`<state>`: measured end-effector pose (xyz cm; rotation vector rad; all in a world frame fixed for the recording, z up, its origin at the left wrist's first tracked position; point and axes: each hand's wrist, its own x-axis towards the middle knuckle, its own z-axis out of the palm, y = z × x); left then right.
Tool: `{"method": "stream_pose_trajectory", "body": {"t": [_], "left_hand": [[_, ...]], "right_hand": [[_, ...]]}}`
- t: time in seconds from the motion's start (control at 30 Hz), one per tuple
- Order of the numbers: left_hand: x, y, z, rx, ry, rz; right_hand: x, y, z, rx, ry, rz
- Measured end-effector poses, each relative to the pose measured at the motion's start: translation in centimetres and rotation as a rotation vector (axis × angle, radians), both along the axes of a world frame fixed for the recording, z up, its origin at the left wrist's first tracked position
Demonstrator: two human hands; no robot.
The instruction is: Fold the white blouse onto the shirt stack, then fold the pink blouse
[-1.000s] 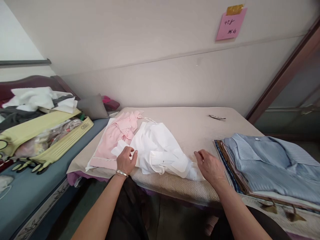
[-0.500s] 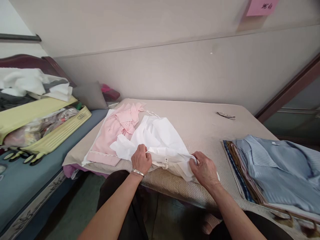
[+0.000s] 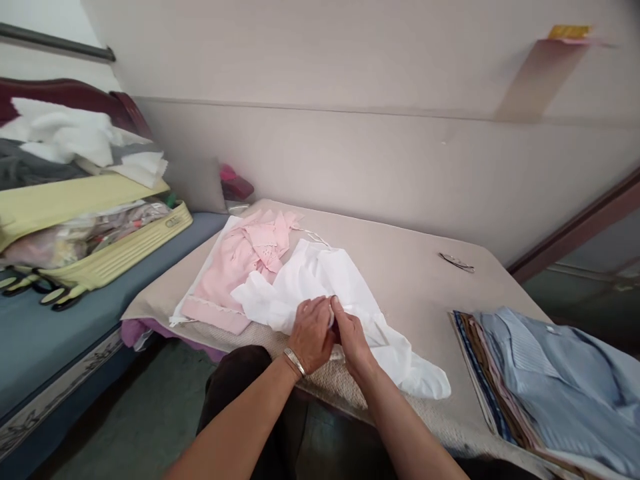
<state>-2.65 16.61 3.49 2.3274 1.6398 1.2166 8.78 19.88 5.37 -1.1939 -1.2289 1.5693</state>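
Note:
A white garment (image 3: 320, 273), thin and crumpled, lies spread near the table's front edge. My left hand (image 3: 313, 333), with a bracelet at the wrist, is closed on the garment's near edge. Close against it, my right hand (image 3: 350, 333) pinches the same edge, its thumb pointing away from me. What lies between the two sets of fingers is mostly hidden. To the right, a sleeve-like end of the white cloth trails along the tabletop. A pink garment (image 3: 240, 267) with lacy trim lies rumpled on the left, partly touching the white one.
A folded stack topped by a light blue shirt (image 3: 560, 373) sits at the right. Eyeglasses (image 3: 457, 262) lie toward the back of the beige-covered table (image 3: 400, 253). An open yellow suitcase (image 3: 125, 250) with bagged items rests on the blue bed at left. A wall (image 3: 325, 153) closes off the back.
My right hand has moved left to meet my left hand at the middle of the white garment's near edge. The cloth it held at the right now lies loose. The view has shifted.

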Motion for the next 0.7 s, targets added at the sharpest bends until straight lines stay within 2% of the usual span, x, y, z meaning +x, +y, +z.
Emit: {"method": "stream_pose_trajectory", "body": {"t": [0.07,0.1,0.23,0.3,0.37,0.5,0.63,0.7], "left_hand": [[-0.2,0.0,0.4,-0.012,-0.047,-0.052],[-0.5,0.1,0.7,-0.017,-0.094,-0.036],[-2.9,1.2,1.4,-0.102,-0.255,0.187],[-4.0,1.7,1.5,-0.190,-0.268,0.225],[-4.5,1.9,1.5,-0.239,-0.244,0.210],[-4.3,1.8,1.4,-0.230,-0.214,0.163],[-4.4,1.8,1.2,-0.211,-0.298,0.099],[-4.7,1.9,1.2,-0.216,-0.362,0.090]], "right_hand": [[-0.8,1.3,-0.1,-0.013,-0.011,-0.108],[-0.9,1.8,0.0,-0.013,-0.015,-0.136],[0.3,2.5,0.9,-0.022,0.010,-0.116],[1.4,2.4,1.3,-0.013,0.009,-0.105],[2.3,2.3,1.5,-0.002,-0.004,-0.106],[2.9,2.0,1.8,0.013,0.013,-0.097],[2.2,1.0,2.0,0.101,0.100,-0.021],[1.8,0.6,1.7,0.132,0.105,-0.033]]}}
